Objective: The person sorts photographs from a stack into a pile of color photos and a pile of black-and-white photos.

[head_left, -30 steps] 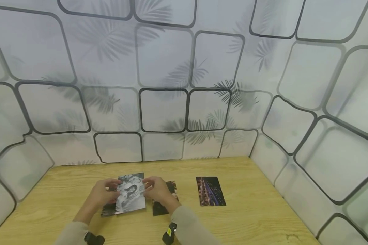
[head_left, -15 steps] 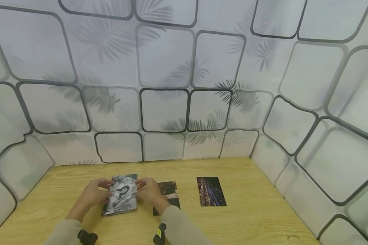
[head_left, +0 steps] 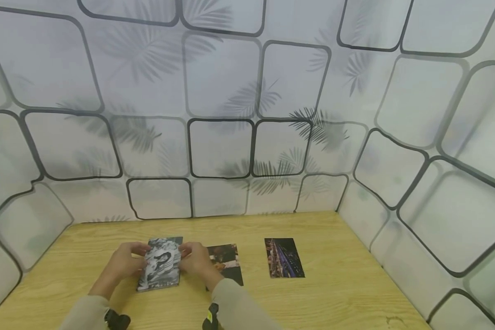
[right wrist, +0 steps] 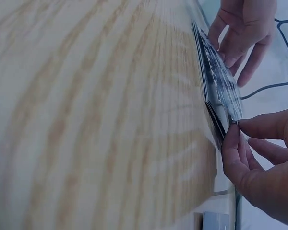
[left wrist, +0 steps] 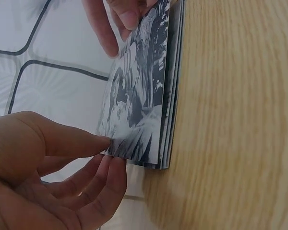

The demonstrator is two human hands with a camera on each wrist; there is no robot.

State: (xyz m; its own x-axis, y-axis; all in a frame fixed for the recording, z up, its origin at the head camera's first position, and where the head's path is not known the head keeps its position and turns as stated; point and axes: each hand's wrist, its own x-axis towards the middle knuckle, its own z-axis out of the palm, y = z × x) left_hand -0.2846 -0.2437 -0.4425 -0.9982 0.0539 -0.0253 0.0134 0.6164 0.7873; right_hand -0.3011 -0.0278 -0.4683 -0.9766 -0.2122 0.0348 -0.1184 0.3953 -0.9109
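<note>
Between my two hands is a black-and-white photo (head_left: 162, 263) of a long-haired figure. My left hand (head_left: 125, 262) pinches its left edge, thumb on top and fingers underneath, as the left wrist view shows. On the opposite edge, my right hand (head_left: 195, 261) pinches it between thumb and fingertips. Directly under this photo lies a stack of photos (left wrist: 170, 120), its layered edges showing on the wood table. In the right wrist view the held photo (right wrist: 225, 86) tilts slightly up from the stack on my right hand's side.
Just right of my right hand lies a dark photo (head_left: 231, 262) with a pale band, partly covered by the hand and sleeve. Farther right is a night city photo (head_left: 284, 257). A patterned curtain (head_left: 218, 151) closes off the back and sides of the wood table (head_left: 334, 293).
Both hands have carried the black-and-white photo left and lowered it over the stack, which it now nearly covers. More of the dark photo beside the right hand shows.
</note>
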